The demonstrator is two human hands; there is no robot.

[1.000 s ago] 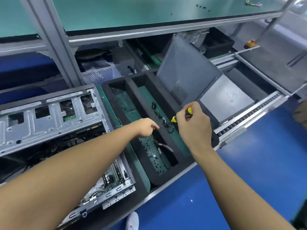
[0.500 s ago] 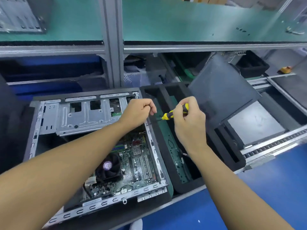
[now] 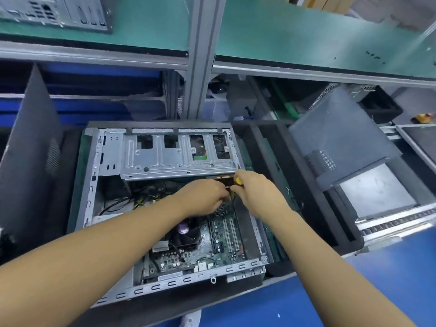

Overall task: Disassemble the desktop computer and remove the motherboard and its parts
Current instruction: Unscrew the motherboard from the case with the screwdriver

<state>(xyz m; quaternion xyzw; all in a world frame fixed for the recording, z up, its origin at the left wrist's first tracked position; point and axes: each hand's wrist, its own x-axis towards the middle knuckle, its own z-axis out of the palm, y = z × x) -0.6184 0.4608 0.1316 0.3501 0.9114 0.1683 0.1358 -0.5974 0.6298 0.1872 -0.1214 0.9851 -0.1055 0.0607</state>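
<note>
The step in hand looks like undoing a screw near the upper edge of the motherboard (image 3: 219, 234), which lies inside the open computer case (image 3: 188, 279) at centre frame. The right hand (image 3: 257, 194) wraps a yellow-handled screwdriver (image 3: 238, 181). The left hand (image 3: 203, 197) meets it, fingers curled; whether they pinch anything I cannot tell. The next move probably calls for seating the tip squarely.

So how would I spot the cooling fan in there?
Start at the open grey computer case in the middle of the bench. On the green motherboard in its near half sits a black square fan. Only it has a round purple sticker at its hub.
</note>
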